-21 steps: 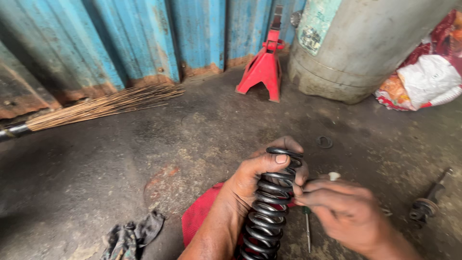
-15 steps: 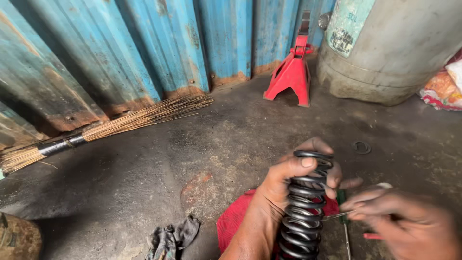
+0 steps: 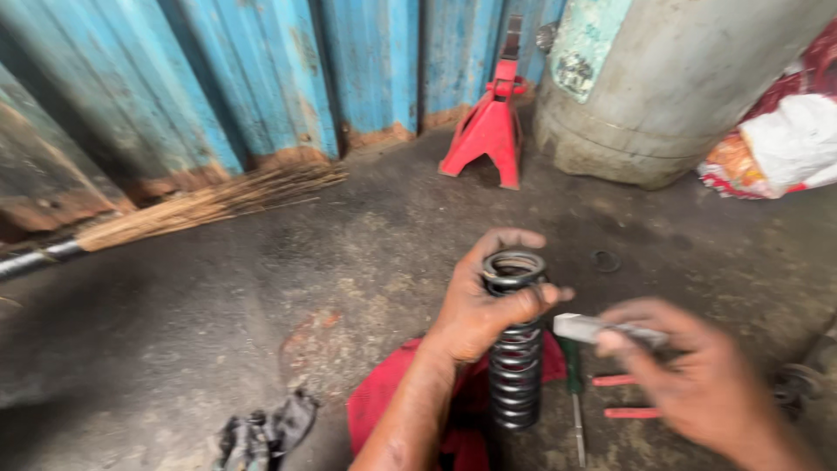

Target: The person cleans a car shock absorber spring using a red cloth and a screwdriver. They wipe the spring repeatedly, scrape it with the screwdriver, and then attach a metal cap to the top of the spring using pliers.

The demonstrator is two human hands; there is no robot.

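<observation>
On the concrete floor point(image 3: 174, 331), low centre, the left hand point(image 3: 475, 310) wraps a black coil spring point(image 3: 516, 349) near its top end — fingers curled shut around the coils, spring upright, its lower end on a red cloth point(image 3: 392, 410). Right hand point(image 3: 697, 375) sits just to the spring's right, apart from it, fingers pinched shut on a small grey metal piece point(image 3: 602, 329) — blurred, kind unclear. Green-handled screwdriver point(image 3: 574, 392) and red-handled tool point(image 3: 628, 397) lie on the floor between spring and right hand. Further back: red jack stand point(image 3: 488, 131), grey drum point(image 3: 680, 87), twig broom point(image 3: 192, 209), blue corrugated wall point(image 3: 261, 70). Dark rag point(image 3: 261, 432) bottom left.
</observation>
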